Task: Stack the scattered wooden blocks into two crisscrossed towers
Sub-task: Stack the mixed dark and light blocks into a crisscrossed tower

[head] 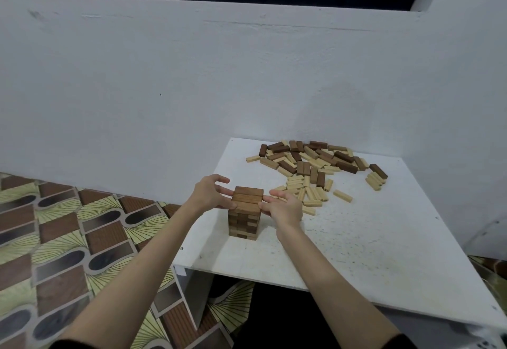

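- One crisscrossed tower (244,218) of brown wooden blocks stands near the white table's (356,252) left edge
- Left hand (210,193) and right hand (284,207) flank its top layer, straight fingers apparently touching the sides, gripping nothing
- Scattered light and dark blocks (315,167) lie behind, by the wall
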